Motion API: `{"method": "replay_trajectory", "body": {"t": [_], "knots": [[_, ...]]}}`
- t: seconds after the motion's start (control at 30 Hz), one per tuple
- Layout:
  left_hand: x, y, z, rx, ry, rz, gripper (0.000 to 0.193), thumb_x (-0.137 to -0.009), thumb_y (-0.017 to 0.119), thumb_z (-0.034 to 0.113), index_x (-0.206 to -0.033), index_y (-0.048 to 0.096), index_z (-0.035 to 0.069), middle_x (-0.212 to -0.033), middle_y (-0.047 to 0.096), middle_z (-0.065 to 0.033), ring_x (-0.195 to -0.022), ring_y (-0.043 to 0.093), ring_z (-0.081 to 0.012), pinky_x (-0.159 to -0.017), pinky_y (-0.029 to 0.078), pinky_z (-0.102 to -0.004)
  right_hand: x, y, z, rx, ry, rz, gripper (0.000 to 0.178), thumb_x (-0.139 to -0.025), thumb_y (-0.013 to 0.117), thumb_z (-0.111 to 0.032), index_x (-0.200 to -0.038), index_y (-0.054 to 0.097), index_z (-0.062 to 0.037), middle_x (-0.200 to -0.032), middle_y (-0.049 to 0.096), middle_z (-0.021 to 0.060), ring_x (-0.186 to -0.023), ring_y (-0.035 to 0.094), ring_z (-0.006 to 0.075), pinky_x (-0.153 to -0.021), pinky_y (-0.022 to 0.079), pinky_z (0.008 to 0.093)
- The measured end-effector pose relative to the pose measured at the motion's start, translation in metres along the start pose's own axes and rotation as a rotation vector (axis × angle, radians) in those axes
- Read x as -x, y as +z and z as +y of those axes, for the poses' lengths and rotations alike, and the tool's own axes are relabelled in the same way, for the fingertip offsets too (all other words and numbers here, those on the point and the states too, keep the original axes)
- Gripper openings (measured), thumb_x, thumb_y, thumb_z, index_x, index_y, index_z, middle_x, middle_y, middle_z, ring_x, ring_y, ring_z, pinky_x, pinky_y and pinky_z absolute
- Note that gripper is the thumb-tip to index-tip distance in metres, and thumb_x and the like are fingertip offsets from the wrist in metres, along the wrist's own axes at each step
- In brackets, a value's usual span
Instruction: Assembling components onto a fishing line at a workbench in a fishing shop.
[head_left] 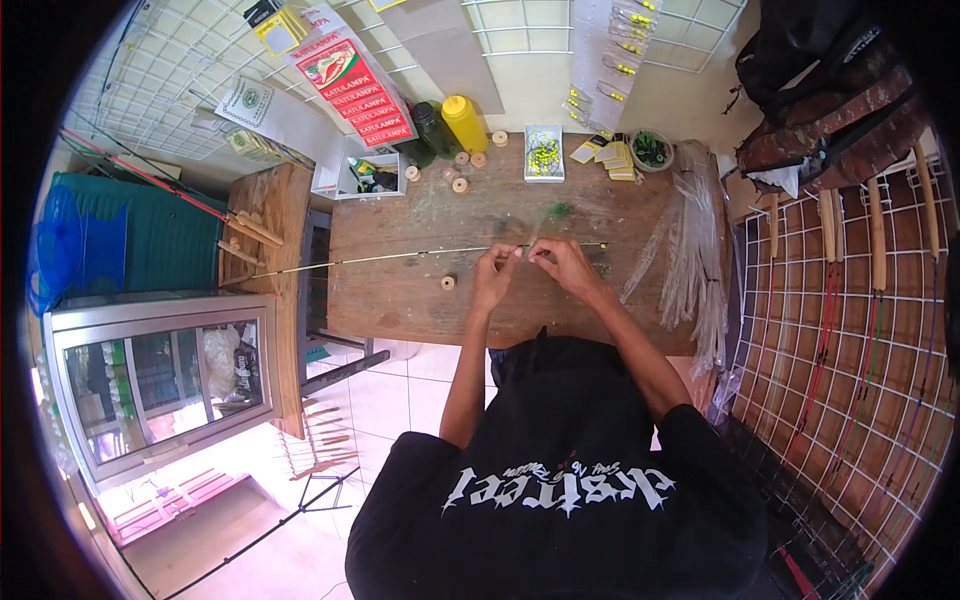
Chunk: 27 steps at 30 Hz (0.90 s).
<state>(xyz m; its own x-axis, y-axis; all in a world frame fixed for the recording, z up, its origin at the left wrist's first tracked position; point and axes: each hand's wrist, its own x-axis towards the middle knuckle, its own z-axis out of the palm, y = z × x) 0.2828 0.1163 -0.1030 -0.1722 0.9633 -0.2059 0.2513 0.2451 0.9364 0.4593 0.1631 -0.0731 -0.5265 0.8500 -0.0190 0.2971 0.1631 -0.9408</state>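
Note:
A thin pale-yellow fishing rod with dark bands lies across the wooden table, its left part reaching past the table's edge. My left hand is closed, thumb and fingers pinching the rod near its right end. Just to the right, my right hand is also closed in a pinch, fingertips close to the rod; whatever is between them is too small to make out. Beyond my hands sits a small green tuft. A wooden spool stands nearer me, left of my left hand.
Several more wooden spools stand at the back, near a yellow bottle and a dark bottle. A white tray holds yellow-green pieces. Clear plastic sleeves cover the right side. A glass-fronted cabinet is at left.

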Motion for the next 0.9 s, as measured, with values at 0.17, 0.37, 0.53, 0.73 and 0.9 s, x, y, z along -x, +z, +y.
{"method": "replay_trajectory", "body": {"t": [0.17, 0.37, 0.53, 0.73, 0.9], "knots": [[-0.009, -0.003, 0.018, -0.453, 0.339, 0.299, 0.02, -0.087, 0.065, 0.021, -0.1, 0.066, 0.006, -0.099, 0.065, -0.0119, -0.091, 0.06, -0.0283, -0.082, 0.045, -0.0365, -0.007, 0.006, 0.026, 0.283, -0.134, 0.241, 0.009, -0.078, 0.068, -0.006, -0.086, 0.065, -0.005, -0.092, 0.065, 0.0132, -0.098, 0.056, 0.0335, -0.088, 0.043, 0.0412], [-0.028, -0.008, 0.012, -0.614, 0.455, 0.034, 0.022, -0.084, 0.065, 0.02, -0.103, 0.066, 0.009, -0.107, 0.061, -0.0155, -0.101, 0.057, -0.0334, -0.088, 0.044, -0.0426, -0.012, -0.001, 0.038, 0.301, -0.072, 0.169, 0.01, -0.077, 0.066, -0.004, -0.086, 0.066, -0.0037, -0.087, 0.066, 0.0186, -0.089, 0.062, 0.036, -0.081, 0.048, 0.0413], [-0.038, -0.016, 0.003, -0.335, 0.228, -0.236, 0.018, -0.082, 0.066, 0.016, -0.096, 0.068, 0.004, -0.087, 0.068, -0.0168, -0.08, 0.065, -0.0326, -0.072, 0.05, -0.038, -0.011, 0.004, 0.043, 0.177, 0.013, 0.139, 0.01, -0.079, 0.063, -0.003, -0.088, 0.065, -0.0006, -0.086, 0.067, 0.0199, -0.084, 0.065, 0.0359, -0.074, 0.051, 0.0399], [-0.035, -0.023, 0.018, -0.291, 0.21, -0.288, 0.019, -0.081, 0.068, 0.016, -0.091, 0.067, 0.0, -0.081, 0.066, -0.0174, -0.079, 0.066, -0.0251, -0.073, 0.048, -0.0345, -0.005, 0.001, 0.032, 0.109, 0.029, 0.138, 0.01, -0.08, 0.063, -0.004, -0.089, 0.065, 0.0007, -0.085, 0.067, 0.0197, -0.081, 0.067, 0.0328, -0.072, 0.051, 0.0375], [-0.027, -0.03, 0.029, -0.212, 0.249, -0.285, 0.018, -0.082, 0.068, 0.016, -0.093, 0.067, 0.001, -0.086, 0.067, -0.0147, -0.081, 0.065, -0.0229, -0.073, 0.048, -0.0344, 0.0, 0.0, 0.01, 0.117, 0.05, 0.137, 0.011, -0.079, 0.065, -0.003, -0.09, 0.065, 0.0, -0.082, 0.067, 0.0191, -0.076, 0.067, 0.0317, -0.069, 0.051, 0.037]]}}
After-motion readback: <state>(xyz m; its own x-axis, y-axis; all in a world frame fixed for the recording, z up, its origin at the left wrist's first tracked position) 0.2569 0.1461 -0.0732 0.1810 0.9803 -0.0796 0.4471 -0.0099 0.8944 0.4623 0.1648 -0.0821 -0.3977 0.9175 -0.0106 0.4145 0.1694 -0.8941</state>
